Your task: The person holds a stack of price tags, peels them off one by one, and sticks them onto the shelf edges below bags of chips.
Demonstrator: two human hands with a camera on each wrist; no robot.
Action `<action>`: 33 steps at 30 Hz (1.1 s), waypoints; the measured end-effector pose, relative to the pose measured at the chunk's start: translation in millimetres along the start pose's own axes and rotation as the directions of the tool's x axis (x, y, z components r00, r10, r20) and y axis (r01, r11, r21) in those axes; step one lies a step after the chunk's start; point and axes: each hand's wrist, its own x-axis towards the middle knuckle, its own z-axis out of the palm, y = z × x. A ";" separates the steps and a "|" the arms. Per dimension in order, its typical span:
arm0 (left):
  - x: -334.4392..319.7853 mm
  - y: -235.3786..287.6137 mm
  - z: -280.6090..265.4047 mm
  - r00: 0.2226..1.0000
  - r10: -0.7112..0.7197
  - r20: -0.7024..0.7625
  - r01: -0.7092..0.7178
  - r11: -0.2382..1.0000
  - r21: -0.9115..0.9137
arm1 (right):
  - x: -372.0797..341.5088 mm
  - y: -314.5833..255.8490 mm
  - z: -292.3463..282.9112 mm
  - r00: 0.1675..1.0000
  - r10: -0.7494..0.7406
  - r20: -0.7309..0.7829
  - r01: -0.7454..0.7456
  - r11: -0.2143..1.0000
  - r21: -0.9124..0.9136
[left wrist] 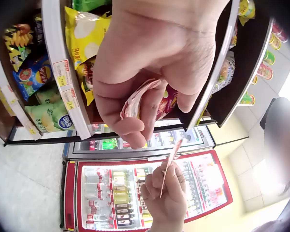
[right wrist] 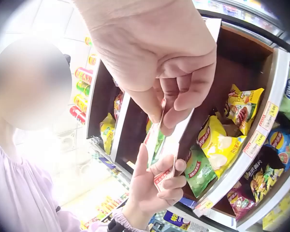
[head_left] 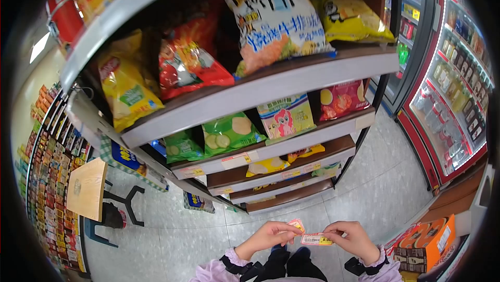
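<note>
Hard to see: fingers are covering bits of the long tag (head_left: 314, 239) and tag bundle (head_left: 297, 224); I am not managing to read the tiny words.
Left hand (head_left: 266, 239): its curled fingers are holding the tag bundle.
Right hand (head_left: 356, 238): it is pinching the long tag, which is lying between both hands.
Tag colors: white, red and yellow are showing.

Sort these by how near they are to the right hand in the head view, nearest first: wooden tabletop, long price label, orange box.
1. Long price label: pinched in the right hand.
2. Orange box: off to the person's right.
3. Wooden tabletop: far over on the left, beyond the left hand.
</note>
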 end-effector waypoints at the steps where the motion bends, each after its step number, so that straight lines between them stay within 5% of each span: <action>1: 4.8 -0.9 2.0 0.999 -0.012 -0.048 0.013 0.999 0.031 | 3.5 2.9 -3.2 1.000 -0.005 0.003 0.005 1.000 -0.017; 12: -14.5 45.7 49.3 0.993 -0.001 -0.122 0.020 0.989 0.149 | -31.0 -44.6 -20.0 0.984 -0.169 -0.051 0.164 0.983 -0.085; 20: -6.2 54.6 78.5 0.993 0.100 -0.063 -0.084 0.971 0.223 | -43.6 -60.9 -31.8 0.987 -0.158 -0.036 0.151 0.978 -0.145; 33: -22.5 67.4 65.6 0.959 0.234 -0.158 -0.178 0.936 0.303 | -29.1 -78.7 -26.6 0.983 -0.184 -0.022 0.182 0.980 -0.078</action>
